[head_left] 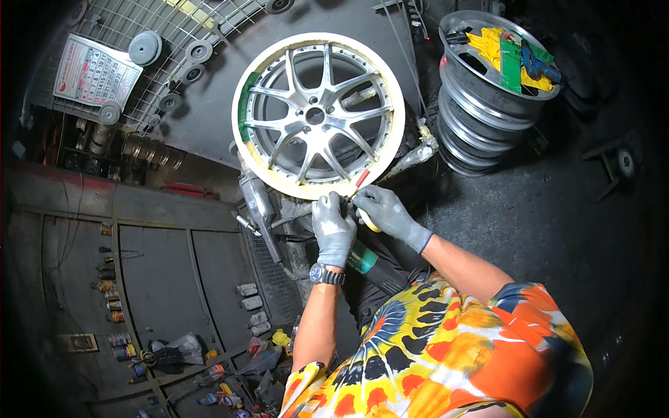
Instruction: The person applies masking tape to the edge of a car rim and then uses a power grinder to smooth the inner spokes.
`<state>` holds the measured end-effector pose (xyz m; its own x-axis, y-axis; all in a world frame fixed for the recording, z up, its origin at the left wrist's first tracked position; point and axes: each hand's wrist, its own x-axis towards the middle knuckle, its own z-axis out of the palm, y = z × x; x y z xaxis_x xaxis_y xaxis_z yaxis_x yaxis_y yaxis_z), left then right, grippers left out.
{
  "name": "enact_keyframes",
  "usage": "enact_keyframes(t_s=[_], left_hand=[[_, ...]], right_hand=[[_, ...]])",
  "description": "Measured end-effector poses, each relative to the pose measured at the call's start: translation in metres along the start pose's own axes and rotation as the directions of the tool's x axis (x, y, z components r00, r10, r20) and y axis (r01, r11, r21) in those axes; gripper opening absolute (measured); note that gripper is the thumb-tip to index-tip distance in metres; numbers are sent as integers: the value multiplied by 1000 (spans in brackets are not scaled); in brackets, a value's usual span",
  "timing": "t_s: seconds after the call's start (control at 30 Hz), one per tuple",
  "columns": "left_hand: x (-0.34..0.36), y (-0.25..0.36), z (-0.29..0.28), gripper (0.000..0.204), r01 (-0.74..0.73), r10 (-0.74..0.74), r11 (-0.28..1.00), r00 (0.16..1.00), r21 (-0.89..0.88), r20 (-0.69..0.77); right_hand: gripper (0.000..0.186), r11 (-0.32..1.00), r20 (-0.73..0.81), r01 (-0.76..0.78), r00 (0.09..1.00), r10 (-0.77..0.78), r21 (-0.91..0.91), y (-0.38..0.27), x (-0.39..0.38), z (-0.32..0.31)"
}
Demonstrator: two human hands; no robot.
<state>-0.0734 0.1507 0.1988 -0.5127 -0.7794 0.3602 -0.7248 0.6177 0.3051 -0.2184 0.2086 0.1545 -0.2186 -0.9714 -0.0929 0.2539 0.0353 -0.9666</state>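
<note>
A silver multi-spoke wheel rim [315,150] lies face up, its outer lip covered with pale yellow masking tape [398,132]. Green tape [245,104] covers a stretch of the lip on the left. Both my hands wear grey gloves and meet at the rim's near edge. My left hand [333,226] pinches at the yellow tape on that edge, fingertips pressed together. In my right hand [390,214] is a roll of yellow masking tape [370,223], partly hidden under the palm. A slim red-ended tool [362,177] sticks out from its fingers over the lip; its kind is unclear.
Stacked bare rims [481,111] stand at the right, topped by yellow cloth, a green packet and a dark blue item. A grey power tool [258,202] hangs left of my hands. Wire mesh [188,35] with discs and a calendar [97,73] is at far left; cans [251,303] stand below.
</note>
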Motion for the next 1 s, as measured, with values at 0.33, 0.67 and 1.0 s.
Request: enact_keyframes(t_s=[0.33, 0.67, 1.0], left_hand=[[1, -17, -5, 17, 11, 29, 974, 985, -225, 172], [2, 6, 6, 26, -5, 5, 1000, 1000, -2, -10], [4, -19, -7, 69, 99, 13, 939, 947, -330, 322]], right_hand=[[25, 1000, -15, 2, 1000, -2, 13, -7, -9, -5], [23, 979, 76, -106, 993, 94, 173, -17, -8, -14], [30, 999, -134, 8, 991, -2, 47, -21, -5, 10]])
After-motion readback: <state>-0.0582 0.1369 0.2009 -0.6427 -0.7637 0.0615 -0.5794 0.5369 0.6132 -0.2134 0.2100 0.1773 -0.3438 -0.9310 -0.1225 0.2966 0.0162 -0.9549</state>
